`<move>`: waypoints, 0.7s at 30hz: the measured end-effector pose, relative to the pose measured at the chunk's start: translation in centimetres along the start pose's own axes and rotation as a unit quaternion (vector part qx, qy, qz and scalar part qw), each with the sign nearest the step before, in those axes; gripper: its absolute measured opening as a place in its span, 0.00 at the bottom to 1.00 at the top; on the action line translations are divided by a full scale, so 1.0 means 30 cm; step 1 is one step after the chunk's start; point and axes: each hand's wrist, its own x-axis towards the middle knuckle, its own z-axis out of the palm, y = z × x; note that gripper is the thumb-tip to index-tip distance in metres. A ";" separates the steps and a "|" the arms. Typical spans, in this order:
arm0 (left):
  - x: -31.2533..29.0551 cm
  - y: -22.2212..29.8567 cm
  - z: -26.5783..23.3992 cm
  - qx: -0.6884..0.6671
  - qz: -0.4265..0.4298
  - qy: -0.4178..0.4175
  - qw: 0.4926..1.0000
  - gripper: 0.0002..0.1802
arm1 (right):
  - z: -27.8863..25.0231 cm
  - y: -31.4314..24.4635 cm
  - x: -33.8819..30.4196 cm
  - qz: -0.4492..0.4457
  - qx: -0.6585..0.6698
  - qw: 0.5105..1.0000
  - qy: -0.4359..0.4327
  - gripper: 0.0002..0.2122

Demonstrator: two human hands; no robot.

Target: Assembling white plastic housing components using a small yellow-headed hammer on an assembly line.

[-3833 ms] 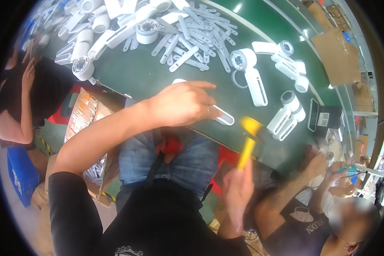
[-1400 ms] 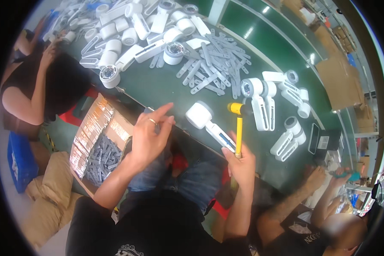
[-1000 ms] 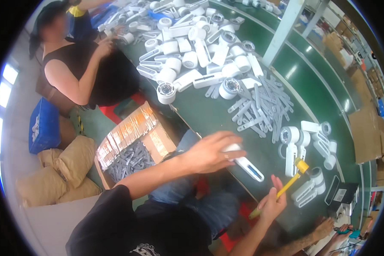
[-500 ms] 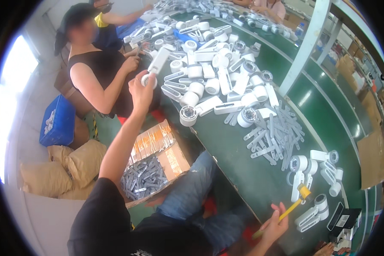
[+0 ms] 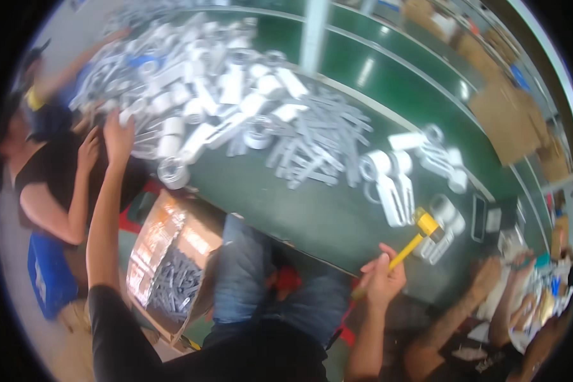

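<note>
Long reach there! I had the left arm stretched nearly straight, its hand (image 5: 117, 135) well left of the grey strip pile (image 5: 318, 137), fingers up at the edge of the white fan heap (image 5: 232, 87); blur hid whether they were clamped on a piece, so I couldn't tell. And the right hand (image 5: 383, 278), on the strip pile's near right side, forearm raised, was closed round the yellow hammer (image 5: 407, 249), handle slanting through the grip, head beyond the fingers, farther right of that pile.

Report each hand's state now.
Left hand: blurred by the white parts; open or closed, cannot be told.
Right hand: closed, holding the yellow hammer.
</note>
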 end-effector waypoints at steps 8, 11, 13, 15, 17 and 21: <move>-0.179 1.410 -0.333 -0.429 0.406 -0.253 0.766 0.36 | -0.046 -0.005 0.000 -0.013 0.089 0.992 0.094 0.12; -0.236 1.658 -0.217 -0.423 0.402 -0.270 0.766 0.39 | -0.015 -0.043 -0.011 0.020 0.065 0.994 0.082 0.12; -0.232 1.751 -0.152 -0.372 0.402 -0.336 0.766 0.43 | -0.019 -0.033 -0.013 0.014 0.063 0.996 0.061 0.12; -0.222 1.749 -0.142 -0.392 0.383 -0.370 0.751 0.43 | -0.025 -0.032 -0.013 0.004 0.059 0.997 0.043 0.12; -0.214 1.709 -0.202 -0.414 0.369 -0.342 0.758 0.40 | -0.036 -0.030 -0.014 0.016 0.094 0.994 0.058 0.11; -0.287 1.534 -0.485 -0.393 0.269 -0.355 0.805 0.39 | -0.069 -0.017 -0.024 0.019 0.113 0.991 0.073 0.10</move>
